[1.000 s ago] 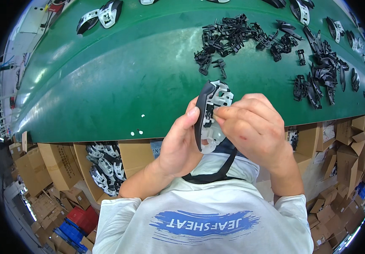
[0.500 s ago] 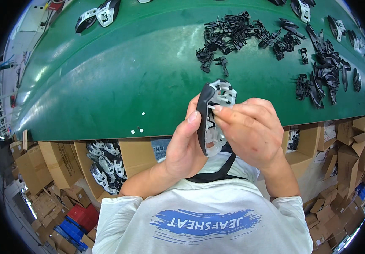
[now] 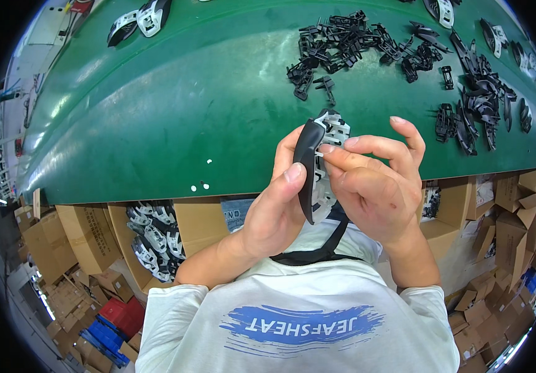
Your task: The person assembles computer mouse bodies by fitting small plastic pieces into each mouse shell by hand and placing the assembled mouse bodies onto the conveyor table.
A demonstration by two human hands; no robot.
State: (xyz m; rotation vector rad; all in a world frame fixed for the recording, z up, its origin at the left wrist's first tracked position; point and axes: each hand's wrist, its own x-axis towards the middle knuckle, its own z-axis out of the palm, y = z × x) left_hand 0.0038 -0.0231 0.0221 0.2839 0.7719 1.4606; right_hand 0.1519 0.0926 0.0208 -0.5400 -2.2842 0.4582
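Note:
A curved plastic shell (image 3: 309,152), black outside with a whitish ribbed frame inside, stands nearly upright in front of me. My left hand (image 3: 275,211) is closed around its black side, thumb on the near face. On the frame side is my right hand (image 3: 377,186), with its fingers spread. One of its fingertips touches the inside of the frame, while the other fingers stick out away from it. Whether a small part lies under that fingertip cannot be made out.
On the green table (image 3: 175,112) lies a pile of black plastic clips (image 3: 342,43). Thin curved black pieces (image 3: 482,99) are heaped at the right. Finished-looking shells (image 3: 153,15) rest at the far left. A cardboard box of shells (image 3: 155,239) stands below the table edge.
My right hand has loosened from a pinch at the frame, and its fingers have spread apart. The shell has turned slightly and shifted a little to the right in my left hand.

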